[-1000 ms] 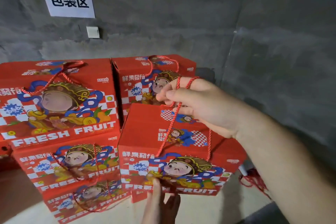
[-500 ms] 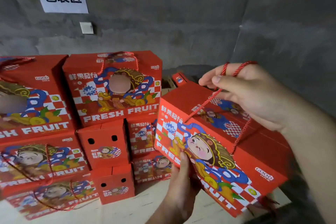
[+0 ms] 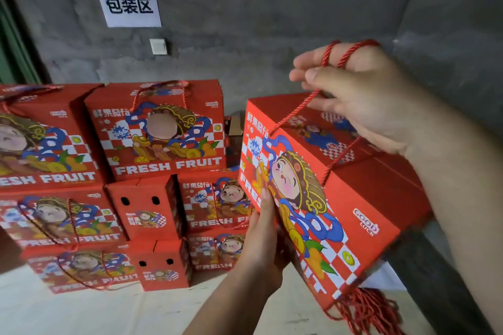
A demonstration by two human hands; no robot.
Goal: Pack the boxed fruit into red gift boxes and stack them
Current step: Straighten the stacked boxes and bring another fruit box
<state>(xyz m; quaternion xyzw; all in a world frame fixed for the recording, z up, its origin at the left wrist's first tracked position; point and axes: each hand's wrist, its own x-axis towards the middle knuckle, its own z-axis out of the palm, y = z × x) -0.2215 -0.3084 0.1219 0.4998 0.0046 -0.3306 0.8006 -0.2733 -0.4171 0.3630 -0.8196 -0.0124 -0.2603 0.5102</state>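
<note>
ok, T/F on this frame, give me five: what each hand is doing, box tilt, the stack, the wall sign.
1. The right hand holds the gift box by its red rope handle. True.
2. The left hand hangs free. False: it supports the box's lower front.
3. The held box is tilted. True.
4. The stacked boxes on the left are blue. False: they are red.
5. The white sign lies on the floor. False: it is on the wall.
</note>
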